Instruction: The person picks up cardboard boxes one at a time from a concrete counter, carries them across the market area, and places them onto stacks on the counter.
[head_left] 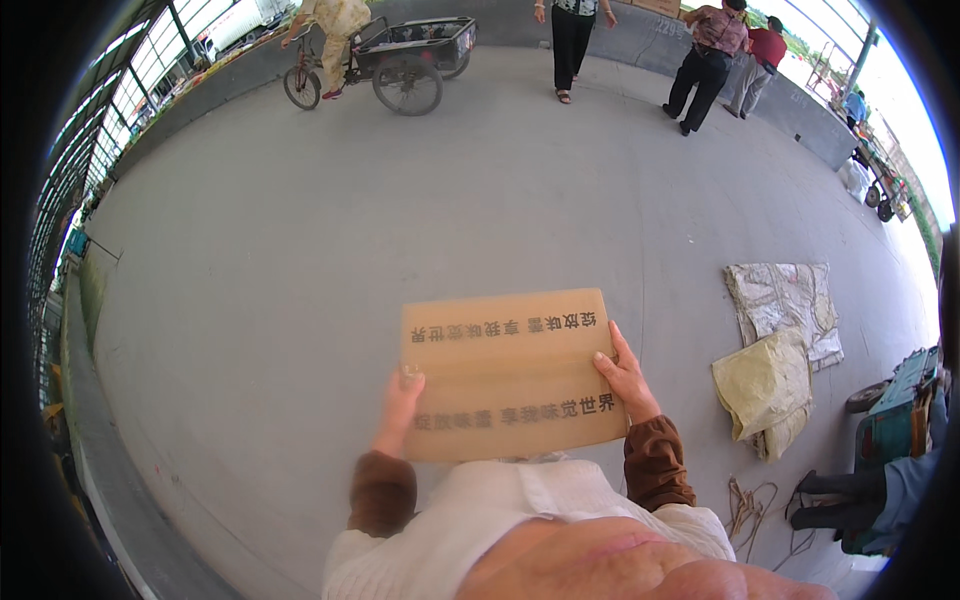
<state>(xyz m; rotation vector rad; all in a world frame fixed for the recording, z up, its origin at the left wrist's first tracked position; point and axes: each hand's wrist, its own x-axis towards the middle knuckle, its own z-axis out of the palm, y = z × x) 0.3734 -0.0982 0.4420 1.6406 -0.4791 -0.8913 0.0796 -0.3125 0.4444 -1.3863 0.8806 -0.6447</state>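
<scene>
Low in view, above the grey floor [300,220], the left hand [401,405] grips the left edge of a brown cardboard carton [505,375], printed face toward the head and long axis running left to right; the right hand [628,378] clasps its right edge. Two-handed holding seems the step, and the next move likely calls for even support.

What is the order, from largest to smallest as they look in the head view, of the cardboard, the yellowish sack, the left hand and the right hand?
1. Cardboard
2. Yellowish sack
3. Left hand and right hand: they look alike, so I leave them unranked.
</scene>
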